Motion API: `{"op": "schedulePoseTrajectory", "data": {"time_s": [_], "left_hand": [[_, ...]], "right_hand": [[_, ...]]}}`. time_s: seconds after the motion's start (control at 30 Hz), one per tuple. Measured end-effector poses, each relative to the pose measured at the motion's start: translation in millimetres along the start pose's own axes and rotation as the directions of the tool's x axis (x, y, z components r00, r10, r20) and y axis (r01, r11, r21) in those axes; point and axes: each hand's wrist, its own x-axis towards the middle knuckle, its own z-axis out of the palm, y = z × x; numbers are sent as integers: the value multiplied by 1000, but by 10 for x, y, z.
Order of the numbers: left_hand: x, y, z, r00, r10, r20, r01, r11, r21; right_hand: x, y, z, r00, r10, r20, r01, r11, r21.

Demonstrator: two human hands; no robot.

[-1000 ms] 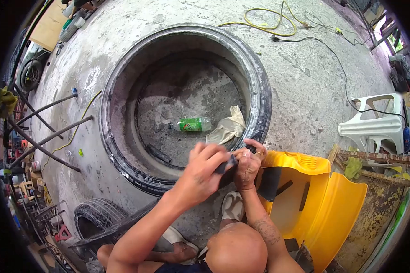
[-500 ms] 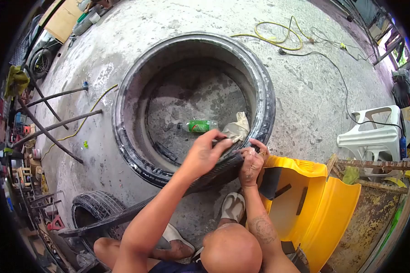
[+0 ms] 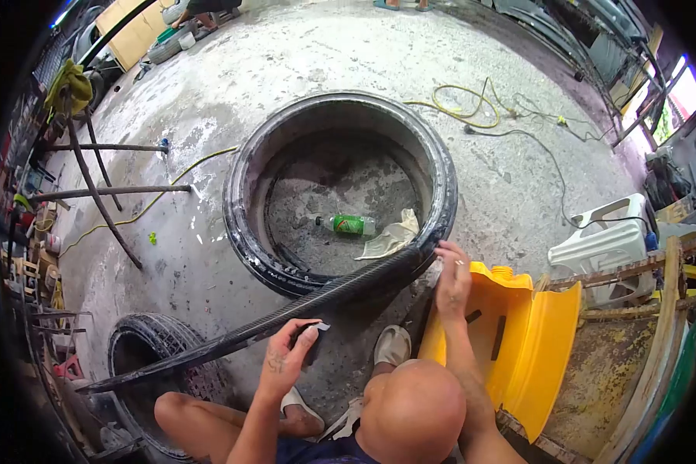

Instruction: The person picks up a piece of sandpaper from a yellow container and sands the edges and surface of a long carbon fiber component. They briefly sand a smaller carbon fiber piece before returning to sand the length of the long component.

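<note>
A large black tire-like ring (image 3: pixel 240 224) lies on the floor, with a long black textured rubber strip (image 3: pixel 286 313) running from its near right rim to the lower left. My right hand (image 3: pixel 452 286) rests at that rim beside the strip's end, fingers stretched out. Nearer to me, below the strip, my left hand (image 3: pixel 286 356) is closed on a small dark tool with a pale, flat tip (image 3: pixel 323 326). Inside the ring lie a green-labelled plastic bottle (image 3: pixel 348 224) and a crumpled off-white cloth (image 3: pixel 390 236). My bent knee (image 3: pixel 414 402) fills the bottom middle.
A yellow curved panel (image 3: pixel 537 348) stands right of my right arm. Another tire (image 3: pixel 131 348) sits at lower left, under the strip. A white plastic stool (image 3: pixel 603 240) is at right, a metal stand (image 3: pixel 116 189) at left. A yellow hose (image 3: pixel 472 116) lies on the far floor.
My left hand has drawn back from the ring's rim toward me, and the small tool now shows in it. My right hand's fingers have straightened. The cloth lies more spread out.
</note>
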Motion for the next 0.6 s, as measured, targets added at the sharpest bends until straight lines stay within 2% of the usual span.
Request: {"op": "schedulePoseTrajectory", "data": {"time_s": [0.07, 0.1, 0.13, 0.17, 0.2, 0.23, 0.27, 0.3, 0.33, 0.37, 0.43, 0.47, 0.53, 0.6], "left_hand": [[-79, -138, 4, 985, -155, 74, 161, 984, -73], [-60, -342, 33, 986, -135, 92, 150, 973, -173], [-47, -427, 63, 987, -134, 92, 149, 972, -181], [-51, -487, 109, 979, -163, 123, 194, 927, -321], [-38, -557, 162, 970, -185, 157, 238, 859, -453], [0, -681, 217, 971, -173, 167, 235, 833, -502], [31, -730, 258, 971, -170, 168, 232, 831, -506], [61, -754, 292, 959, -214, 188, 283, 791, -542], [84, -770, 329, 942, -259, 212, 335, 748, -574], [119, -791, 373, 943, -258, 212, 334, 748, -574], [168, -796, 477, 933, -245, 265, 357, 735, -576], [182, -750, 539, 933, -244, 263, 355, 733, -580], [255, -610, 678, 927, -217, 306, 366, 698, -615], [348, -423, 776, 927, -208, 312, 364, 697, -618]], "right_hand": [[-198, -134, -418, 1000, 6, -29, -8, 997, -83], [-307, -282, -613, 997, 64, -48, -68, 993, -96], [-467, -248, -793, 979, 186, -82, -185, 983, 9], [-648, -67, -929, 948, 281, -153, -267, 958, 104], [-815, 88, -1133, 916, 392, -89, -393, 920, 10], [-953, 209, -1303, 863, 503, -38, -504, 859, -91], [-1037, 286, -1375, 866, 499, -38, -500, 861, -93], [-1103, 352, -1419, 685, 718, 124, -704, 697, -136], [-1206, 476, -1483, 426, 865, 263, -847, 484, -219], [-1379, 583, -1513, 214, 904, 370, -909, 323, -263], [-1829, 950, -1566, 18, 863, 505, -999, 41, -35], [-2029, 1185, -1586, -28, 835, 550, -986, -112, 120], [-2257, 1665, -1628, -16, 835, 550, -869, -284, 405], [-2350, 2075, -1696, 59, 866, 496, -717, -309, 625]]}}
